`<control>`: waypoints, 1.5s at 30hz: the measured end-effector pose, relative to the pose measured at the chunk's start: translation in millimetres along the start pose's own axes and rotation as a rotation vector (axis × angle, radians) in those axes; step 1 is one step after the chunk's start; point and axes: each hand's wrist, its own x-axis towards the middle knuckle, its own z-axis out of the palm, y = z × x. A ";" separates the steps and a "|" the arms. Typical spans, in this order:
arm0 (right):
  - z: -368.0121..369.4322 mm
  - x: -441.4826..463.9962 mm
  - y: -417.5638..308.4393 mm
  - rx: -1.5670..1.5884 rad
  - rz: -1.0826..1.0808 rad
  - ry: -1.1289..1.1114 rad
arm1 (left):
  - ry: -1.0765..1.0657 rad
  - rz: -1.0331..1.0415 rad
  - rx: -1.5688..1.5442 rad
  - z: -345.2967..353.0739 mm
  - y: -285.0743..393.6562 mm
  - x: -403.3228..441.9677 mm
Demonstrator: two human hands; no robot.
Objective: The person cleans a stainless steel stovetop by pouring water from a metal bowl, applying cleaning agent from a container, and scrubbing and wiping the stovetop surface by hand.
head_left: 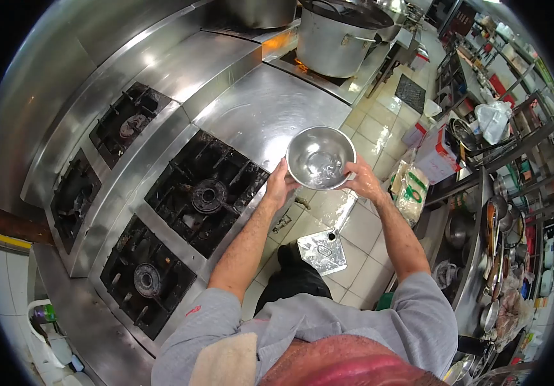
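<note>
A round steel bowl (321, 157) is held out in front of the body, between both hands. My left hand (279, 183) grips its left side, with the fingers partly hidden behind the bowl. At the lower right rim, my right hand (362, 180) holds it, the thumb over the edge. The inside of the bowl is shiny and looks wet, with what seems a little clear liquid at the bottom. Left of the bowl lies the bare steel counter (258, 106) beside a black burner grate (206, 193).
A large lidded pot (333, 48) stands over a lit flame at the back. More burners (147, 280) are at the left. On the wet tiled floor lies a square metal lid (322, 251). Shelves with pans (496, 225), a box (436, 154) and bags (411, 193) line the right.
</note>
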 end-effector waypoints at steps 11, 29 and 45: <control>-16.8 -22.9 -81.3 -0.691 -0.213 -0.333 | -0.121 0.481 1.927 -19.2 -44.5 -19.3; 79.1 -78.2 -120.1 -0.437 -0.786 -0.262 | 1.017 0.066 2.088 -159.3 -60.0 -394.7; -44.0 -236.9 141.7 0.013 0.509 0.477 | 0.208 0.086 1.034 5.4 -193.5 24.3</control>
